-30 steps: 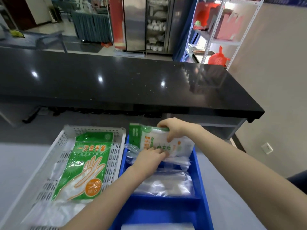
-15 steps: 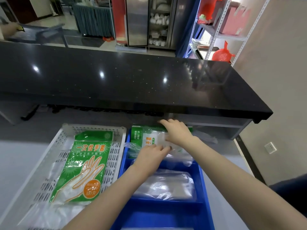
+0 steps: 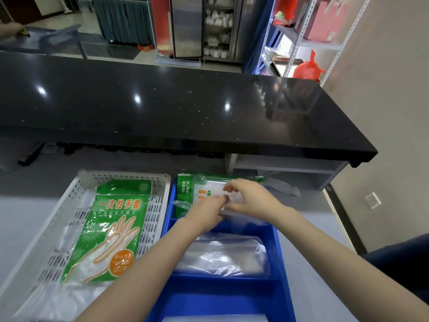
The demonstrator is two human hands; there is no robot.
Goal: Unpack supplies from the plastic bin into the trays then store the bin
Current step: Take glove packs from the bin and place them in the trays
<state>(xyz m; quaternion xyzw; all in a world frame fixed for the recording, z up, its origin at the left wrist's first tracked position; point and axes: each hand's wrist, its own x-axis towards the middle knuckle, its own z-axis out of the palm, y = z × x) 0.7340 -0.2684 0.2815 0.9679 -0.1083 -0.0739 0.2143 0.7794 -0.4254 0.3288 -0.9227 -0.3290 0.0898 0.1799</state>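
Observation:
A blue plastic bin [image 3: 281,270] with compartments stands in front of me on the grey table. Its far compartment holds a green-and-white pack of disposable gloves [image 3: 199,189]. My right hand [image 3: 250,198] lies over that pack with fingers curled, pinching its clear film. My left hand [image 3: 206,212] reaches in beside it, fingertips on the same pack. The middle compartment holds a clear plastic bag bundle [image 3: 222,256]. To the left a white perforated tray [image 3: 76,194] carries a green glove pack [image 3: 111,231] lying on clear bags.
A black glossy counter [image 3: 185,108] runs across behind the table, with a grey shelf [image 3: 285,163] under its right end. A metal rack [image 3: 301,43] with a red bag stands at the back right. A wall is on the right.
The glove pack, held raised over the bin a second ago, now lies flat in the far compartment. My right hand has slid from its top edge to its middle, next to my left hand.

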